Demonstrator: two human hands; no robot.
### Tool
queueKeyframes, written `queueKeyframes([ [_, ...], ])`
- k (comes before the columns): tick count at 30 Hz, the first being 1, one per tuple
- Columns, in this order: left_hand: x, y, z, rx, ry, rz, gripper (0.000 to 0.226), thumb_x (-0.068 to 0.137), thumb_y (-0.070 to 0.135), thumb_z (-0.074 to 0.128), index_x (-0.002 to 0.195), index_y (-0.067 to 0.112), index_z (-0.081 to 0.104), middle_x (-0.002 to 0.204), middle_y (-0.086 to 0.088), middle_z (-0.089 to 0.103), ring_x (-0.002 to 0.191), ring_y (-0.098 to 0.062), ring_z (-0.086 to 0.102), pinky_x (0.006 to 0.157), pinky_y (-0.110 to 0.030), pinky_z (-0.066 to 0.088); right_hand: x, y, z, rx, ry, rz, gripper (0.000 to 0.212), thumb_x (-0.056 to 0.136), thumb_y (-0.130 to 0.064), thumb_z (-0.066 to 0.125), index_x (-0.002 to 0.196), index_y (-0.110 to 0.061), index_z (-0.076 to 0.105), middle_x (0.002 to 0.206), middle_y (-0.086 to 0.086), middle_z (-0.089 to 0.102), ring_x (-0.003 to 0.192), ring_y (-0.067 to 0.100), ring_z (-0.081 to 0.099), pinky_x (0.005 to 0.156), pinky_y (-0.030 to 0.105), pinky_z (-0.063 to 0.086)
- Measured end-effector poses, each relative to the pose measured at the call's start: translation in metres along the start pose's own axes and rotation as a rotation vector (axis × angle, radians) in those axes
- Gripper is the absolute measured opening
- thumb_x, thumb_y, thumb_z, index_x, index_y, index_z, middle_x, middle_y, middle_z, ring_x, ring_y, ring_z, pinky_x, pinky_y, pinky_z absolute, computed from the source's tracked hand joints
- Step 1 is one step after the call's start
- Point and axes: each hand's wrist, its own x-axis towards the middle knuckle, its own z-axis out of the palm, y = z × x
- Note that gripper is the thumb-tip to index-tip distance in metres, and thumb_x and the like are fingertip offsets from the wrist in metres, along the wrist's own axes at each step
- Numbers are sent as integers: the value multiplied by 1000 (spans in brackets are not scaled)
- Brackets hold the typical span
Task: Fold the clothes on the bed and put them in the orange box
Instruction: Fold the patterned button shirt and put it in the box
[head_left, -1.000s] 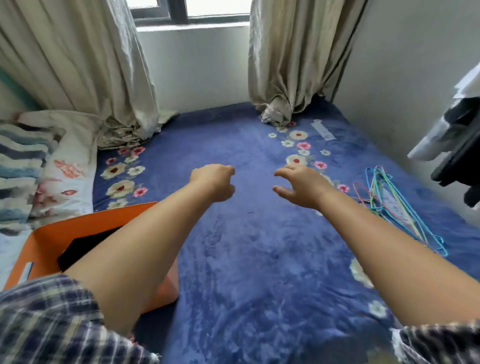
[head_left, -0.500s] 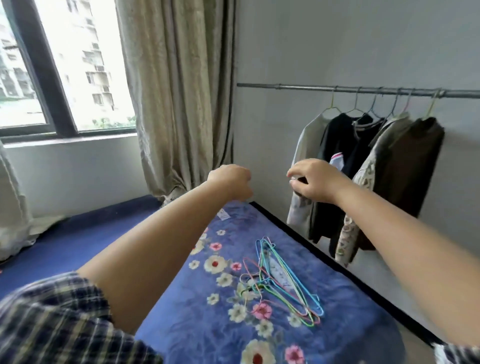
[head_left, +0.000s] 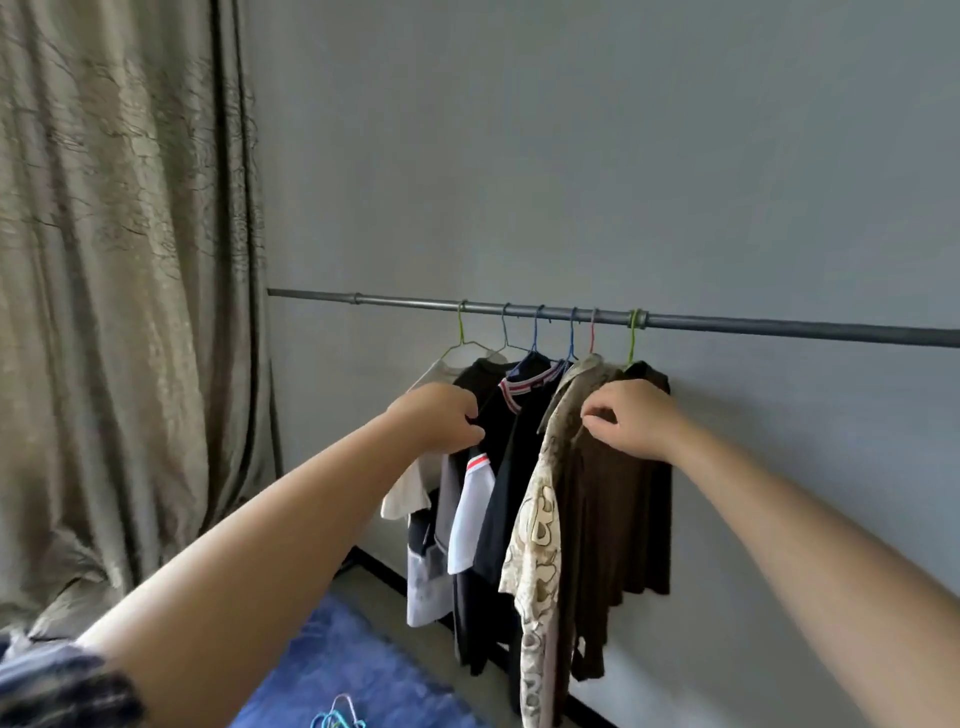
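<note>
Several garments hang on coloured wire hangers from a grey rail (head_left: 395, 301) along the wall. My left hand (head_left: 441, 415) reaches the shoulder of a black shirt (head_left: 511, 467), its curled fingers pinching the fabric edge beside a cream top (head_left: 410, 493). My right hand (head_left: 631, 418) lies with curled fingers against the shoulder of a dark brown garment (head_left: 623, 519), next to a beige patterned shirt (head_left: 535, 545). Whether it grips cloth is hidden. The orange box is out of view.
A corner of the bed with its blue blanket (head_left: 363, 654) shows at the bottom, with loose wire hangers (head_left: 337, 719) on it. A beige curtain (head_left: 119, 312) fills the left side. A grey wall stands behind the rail.
My view swung from the bed and orange box up and right to the clothes rail. Both hands moved forward from mid-air to the hanging garments.
</note>
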Motion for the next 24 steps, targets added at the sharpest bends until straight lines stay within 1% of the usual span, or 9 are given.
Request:
queueKeyframes([
  [2, 32, 18, 5, 5, -6, 30, 40, 95, 33, 45, 132, 19, 48, 128, -2, 53, 117, -20, 49, 93, -29, 41, 15, 35, 0, 14, -1, 31, 24, 89, -20, 49, 92, -5, 68, 96, 9, 68, 92, 26, 61, 83, 41, 48],
  [4, 72, 38, 11, -2, 1, 32, 40, 94, 32, 45, 132, 19, 49, 129, -2, 52, 117, -21, 49, 91, -27, 40, 35, 73, -1, 19, 18, 54, 24, 90, -18, 50, 94, -5, 69, 98, 8, 69, 93, 24, 60, 84, 36, 47],
  [9, 165, 81, 26, 9, 10, 0, 39, 94, 34, 44, 129, 18, 51, 126, -4, 55, 115, -22, 50, 91, -31, 43, 90, 155, 7, 86, 48, 75, 23, 91, -20, 50, 101, -10, 69, 103, 6, 68, 95, 22, 60, 82, 30, 46],
  [13, 232, 109, 41, 11, -14, -38, 40, 93, 34, 46, 127, 15, 51, 123, -6, 56, 111, -23, 52, 84, -31, 42, 134, 207, 23, 187, 20, 138, 23, 91, -20, 50, 100, -8, 67, 103, 8, 66, 95, 21, 59, 81, 29, 44],
  [15, 258, 115, 47, -3, -18, -41, 40, 92, 34, 46, 126, 15, 52, 121, -6, 57, 108, -22, 53, 82, -30, 42, 153, 224, 33, 237, -12, 196, 23, 90, -20, 51, 98, -5, 67, 99, 10, 66, 92, 22, 58, 76, 27, 43],
  [18, 292, 123, 57, -20, -43, -65, 39, 93, 33, 46, 126, 13, 50, 119, -5, 56, 104, -21, 53, 81, -30, 44, 185, 246, 54, 365, -89, 316, 17, 88, -19, 49, 84, -6, 59, 80, 9, 59, 75, 21, 52, 60, 25, 40],
  [20, 312, 125, 63, -51, -57, -87, 26, 93, 32, 45, 113, 15, 51, 105, -5, 55, 93, -20, 49, 76, -28, 38, 201, 251, 67, 512, -136, 439, 15, 90, -22, 49, 100, -11, 53, 94, 9, 58, 75, 19, 52, 53, 22, 42],
  [22, 332, 126, 69, -83, -63, -105, 16, 93, 31, 45, 100, 17, 41, 88, 1, 47, 89, -18, 43, 75, -27, 35, 214, 254, 80, 638, -144, 547, 37, 92, -24, 49, 125, -8, 44, 105, 9, 56, 78, 19, 55, 48, 23, 43],
  [24, 347, 129, 72, -124, -88, -102, 18, 93, 28, 44, 108, 17, 45, 100, -4, 53, 92, -19, 46, 77, -28, 36, 221, 255, 90, 728, -171, 628, 43, 93, -26, 48, 131, -6, 41, 96, 4, 53, 72, 18, 59, 44, 23, 37],
])
